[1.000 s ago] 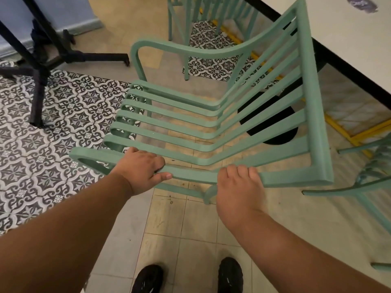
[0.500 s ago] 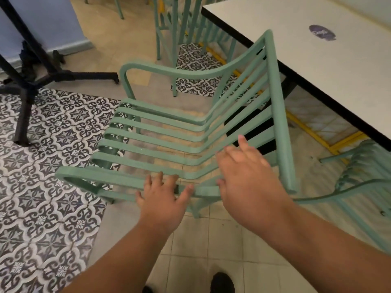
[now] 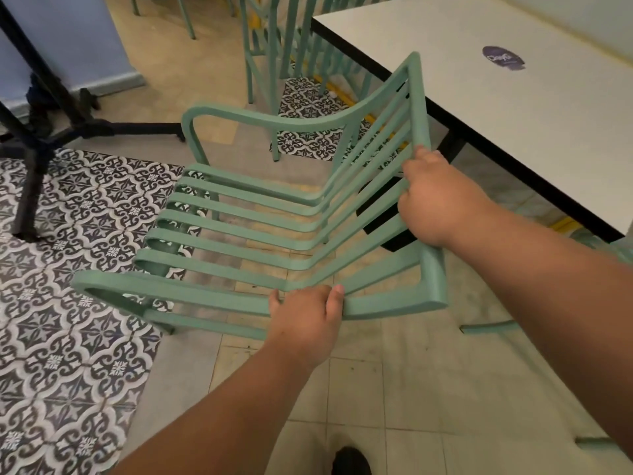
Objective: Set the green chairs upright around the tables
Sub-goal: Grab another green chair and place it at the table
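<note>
A green slatted chair [image 3: 239,231] stands upright on the floor in front of me, its back toward the white table [image 3: 507,108] on the right. My left hand [image 3: 305,317] grips the near armrest, fingers curled over the rail. My right hand [image 3: 435,197] grips the top rail of the backrest, close to the table's edge. The chair's seat faces left, toward the patterned tiles.
More green chairs [image 3: 274,46] stand behind at the table's far end, and part of another [image 3: 493,325] shows at the right. A black table base [image 3: 44,132] stands at the left on patterned tiles. My shoe [image 3: 351,461] shows at the bottom.
Both hands let go of the near armrest and opened. Now the left hand grips the armrest again and the right hand has moved up onto the backrest's top rail.
</note>
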A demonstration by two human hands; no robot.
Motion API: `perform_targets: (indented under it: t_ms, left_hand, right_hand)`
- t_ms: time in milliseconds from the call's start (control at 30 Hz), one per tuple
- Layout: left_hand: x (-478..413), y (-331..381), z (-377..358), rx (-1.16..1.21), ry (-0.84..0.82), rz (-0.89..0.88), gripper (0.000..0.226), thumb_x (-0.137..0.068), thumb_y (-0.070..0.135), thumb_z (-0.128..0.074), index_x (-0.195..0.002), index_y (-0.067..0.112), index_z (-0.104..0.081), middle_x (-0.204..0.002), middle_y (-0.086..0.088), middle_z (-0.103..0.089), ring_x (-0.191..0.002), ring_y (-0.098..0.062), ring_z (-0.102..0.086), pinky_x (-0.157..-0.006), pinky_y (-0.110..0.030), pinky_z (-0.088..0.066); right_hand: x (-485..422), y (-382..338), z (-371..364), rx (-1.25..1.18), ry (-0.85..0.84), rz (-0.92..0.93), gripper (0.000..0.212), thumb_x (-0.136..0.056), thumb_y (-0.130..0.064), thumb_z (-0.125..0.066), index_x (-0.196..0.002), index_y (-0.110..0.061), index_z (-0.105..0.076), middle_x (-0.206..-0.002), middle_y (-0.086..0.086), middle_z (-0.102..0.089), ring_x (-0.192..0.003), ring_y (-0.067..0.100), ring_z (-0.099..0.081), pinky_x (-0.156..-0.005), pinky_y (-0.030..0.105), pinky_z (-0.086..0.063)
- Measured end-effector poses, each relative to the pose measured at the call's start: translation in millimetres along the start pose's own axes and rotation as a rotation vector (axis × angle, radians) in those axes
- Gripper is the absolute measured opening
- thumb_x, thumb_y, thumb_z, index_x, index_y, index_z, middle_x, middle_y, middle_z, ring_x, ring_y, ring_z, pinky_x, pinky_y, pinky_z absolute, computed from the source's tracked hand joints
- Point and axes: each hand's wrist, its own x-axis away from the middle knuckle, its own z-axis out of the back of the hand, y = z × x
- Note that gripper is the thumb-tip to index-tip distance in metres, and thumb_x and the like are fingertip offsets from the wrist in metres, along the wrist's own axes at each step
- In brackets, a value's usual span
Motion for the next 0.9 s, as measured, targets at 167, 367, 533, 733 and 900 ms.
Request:
perform_targets:
  t_ms: [167, 367, 533, 733, 900]
  left_hand:
    - [-15, -6, -3, -0.034, -0.007, -0.017, 0.054, -0.092, 0.048, -0.017, -0.072, 0.021, -0.059, -0.069, -0.002, -0.062, -0.071, -0.019, -0.058, -0.099, -0.048, -0.038]
    - [-22, -14, -3, -0.092, 0.014, -0.058, 0.048, -0.084, 0.05, -0.023, -0.063, 0.019, -0.054, -0.058, 0.0, -0.055, -0.062, -0.022, -0.057, -0.068, -0.035, -0.044]
    - [-22, -22, -3, -0.061, 0.058, -0.109, 0.045, -0.087, 0.05, -0.03, -0.059, 0.02, -0.05, -0.056, 0.0, -0.053, -0.059, -0.02, -0.055, -0.055, -0.031, -0.042]
    - [-24, -30, 0, -0.074, 0.032, -0.171, 0.04, -0.086, 0.046, -0.033, -0.056, 0.023, -0.042, -0.056, 0.0, -0.049, -0.059, -0.022, -0.053, -0.051, -0.031, -0.037]
    - [-24, -47, 5, -0.082, 0.028, -0.226, 0.037, -0.083, 0.046, -0.033, -0.054, 0.023, -0.038, -0.055, 0.0, -0.046, -0.056, -0.019, -0.048, -0.05, -0.029, -0.027]
  right_hand:
    - [5, -3, -2, -0.053, 0.041, -0.038, 0.035, -0.101, -0.008, -0.043, -0.133, 0.002, -0.051, -0.164, 0.019, -0.022, -0.141, 0.037, -0.039, -0.103, 0.041, -0.042]
    - [14, -6, -2, -0.241, 0.101, -0.137, 0.046, -0.104, -0.002, -0.038, -0.15, -0.005, -0.043, -0.172, -0.007, -0.002, -0.131, 0.026, -0.049, -0.096, 0.03, -0.043]
    - [15, -5, -5, -0.253, 0.119, -0.131, 0.05, -0.103, -0.001, -0.037, -0.153, -0.006, -0.039, -0.172, -0.007, -0.002, -0.134, 0.026, -0.048, -0.095, 0.028, -0.042]
    - [22, -9, -3, -0.254, 0.082, -0.138, 0.048, -0.103, 0.003, -0.038, -0.151, -0.003, -0.04, -0.172, -0.003, 0.0, -0.126, 0.031, -0.053, -0.1, 0.034, -0.046]
    - [32, -13, -8, -0.261, 0.077, -0.163, 0.048, -0.104, 0.0, -0.037, -0.151, -0.002, -0.038, -0.172, 0.004, -0.002, -0.116, 0.028, -0.056, -0.09, 0.031, -0.045]
